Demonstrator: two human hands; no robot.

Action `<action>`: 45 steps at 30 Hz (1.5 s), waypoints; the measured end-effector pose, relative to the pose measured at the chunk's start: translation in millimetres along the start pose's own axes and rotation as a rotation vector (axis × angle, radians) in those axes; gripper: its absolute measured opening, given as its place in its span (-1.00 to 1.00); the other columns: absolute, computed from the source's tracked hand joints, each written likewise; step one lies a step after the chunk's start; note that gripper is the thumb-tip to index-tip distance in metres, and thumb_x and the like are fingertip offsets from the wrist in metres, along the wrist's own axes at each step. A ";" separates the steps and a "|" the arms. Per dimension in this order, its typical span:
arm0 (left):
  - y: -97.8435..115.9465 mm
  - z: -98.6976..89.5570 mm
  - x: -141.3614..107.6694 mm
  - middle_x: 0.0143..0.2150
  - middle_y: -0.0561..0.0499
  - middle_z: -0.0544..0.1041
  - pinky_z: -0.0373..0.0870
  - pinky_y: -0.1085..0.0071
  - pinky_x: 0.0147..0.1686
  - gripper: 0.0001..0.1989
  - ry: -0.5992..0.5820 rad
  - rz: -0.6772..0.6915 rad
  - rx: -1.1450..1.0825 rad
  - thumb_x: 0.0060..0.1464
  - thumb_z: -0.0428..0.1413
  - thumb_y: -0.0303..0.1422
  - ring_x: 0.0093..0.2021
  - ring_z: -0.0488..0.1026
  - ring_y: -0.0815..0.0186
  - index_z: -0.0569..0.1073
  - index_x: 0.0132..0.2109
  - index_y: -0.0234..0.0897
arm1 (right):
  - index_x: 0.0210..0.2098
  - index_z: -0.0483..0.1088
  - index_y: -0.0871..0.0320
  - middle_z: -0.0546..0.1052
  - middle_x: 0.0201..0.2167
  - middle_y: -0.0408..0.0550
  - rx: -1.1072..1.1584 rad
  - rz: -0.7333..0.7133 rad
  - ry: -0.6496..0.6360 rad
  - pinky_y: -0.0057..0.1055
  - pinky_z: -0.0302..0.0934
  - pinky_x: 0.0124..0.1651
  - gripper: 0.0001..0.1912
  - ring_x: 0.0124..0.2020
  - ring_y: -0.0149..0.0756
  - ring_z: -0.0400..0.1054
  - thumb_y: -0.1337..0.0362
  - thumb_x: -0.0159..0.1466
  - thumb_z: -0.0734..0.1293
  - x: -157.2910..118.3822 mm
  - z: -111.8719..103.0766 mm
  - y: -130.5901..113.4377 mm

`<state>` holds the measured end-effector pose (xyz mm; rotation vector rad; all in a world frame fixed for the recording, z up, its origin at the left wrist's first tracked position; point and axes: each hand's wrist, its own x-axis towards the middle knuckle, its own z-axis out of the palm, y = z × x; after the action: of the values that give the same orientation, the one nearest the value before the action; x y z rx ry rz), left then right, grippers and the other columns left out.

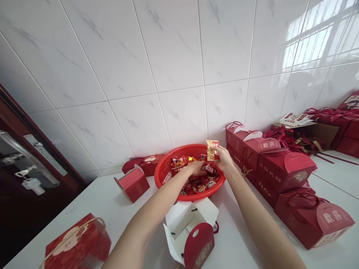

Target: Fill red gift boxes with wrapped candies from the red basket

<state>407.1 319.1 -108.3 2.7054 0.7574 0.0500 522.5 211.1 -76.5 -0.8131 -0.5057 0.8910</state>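
Observation:
A red plastic basket [159,175] full of wrapped sweets [200,185] stands against the tiled wall. My left hand [197,169] reaches down among the sweets; its fingertips are partly hidden there, and whether it holds one I cannot tell. Above the basket's right rim, my right hand [221,157] grips a small gold and red packet [212,150] upright between thumb and fingers. Nearer to me, between my forearms, an open box [199,244], white inside and red outside, has its flaps spread.
Closed red boxes [286,172] line the right side, with ribbons and cards [297,118] behind them. A small red box [133,184] lies left of the basket, a corded red box [78,243] at front left. A door [30,175] is far left.

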 end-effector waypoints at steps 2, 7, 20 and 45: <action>-2.1 1.3 -1.9 0.11 -0.10 0.60 0.44 0.27 0.02 -0.43 -0.024 -0.006 -0.036 -0.13 0.35 -0.30 0.06 0.55 0.00 0.52 0.10 -0.16 | -0.50 0.49 0.15 0.58 -0.54 -0.11 0.000 0.003 0.004 -0.42 0.35 -0.50 -0.84 -0.54 -0.31 0.44 0.36 -0.15 0.46 -0.2 -0.3 0.0; -7.1 -21.1 -9.4 0.09 -0.03 0.61 0.40 0.25 0.11 -0.43 0.062 0.021 -0.212 -0.18 0.32 -0.49 0.10 0.52 0.04 0.56 0.07 -0.14 | -0.49 0.48 0.14 0.57 -0.55 -0.12 -0.007 0.006 0.017 -0.41 0.35 -0.50 -0.83 -0.55 -0.30 0.45 0.36 -0.14 0.46 0.5 -1.5 0.5; -28.6 -35.6 -70.8 0.17 -0.19 0.49 0.44 0.24 0.06 -0.19 0.491 -0.050 -0.765 0.00 0.32 -0.36 0.02 0.51 0.18 0.23 0.37 -0.21 | -0.45 0.51 0.13 0.62 -0.49 -0.06 -0.076 0.094 -0.148 -0.39 0.33 -0.53 -0.76 -0.44 -0.15 0.52 0.32 -0.16 0.53 -15.0 3.4 -5.2; -8.7 -37.8 -73.7 -0.02 -0.07 0.56 0.53 0.34 -0.12 -0.28 0.429 0.079 -0.862 -0.09 0.35 -0.46 -0.17 0.55 0.32 0.35 0.25 -0.23 | -0.29 0.60 0.14 0.66 -0.37 -0.06 -0.199 0.072 -0.342 -0.37 0.43 -0.37 -0.60 -0.44 -0.24 0.53 0.24 -0.15 0.62 -18.0 0.8 -0.6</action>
<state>335.0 300.0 -71.4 1.8970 0.5507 0.7984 512.5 196.2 -76.6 -0.8675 -0.8796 1.0651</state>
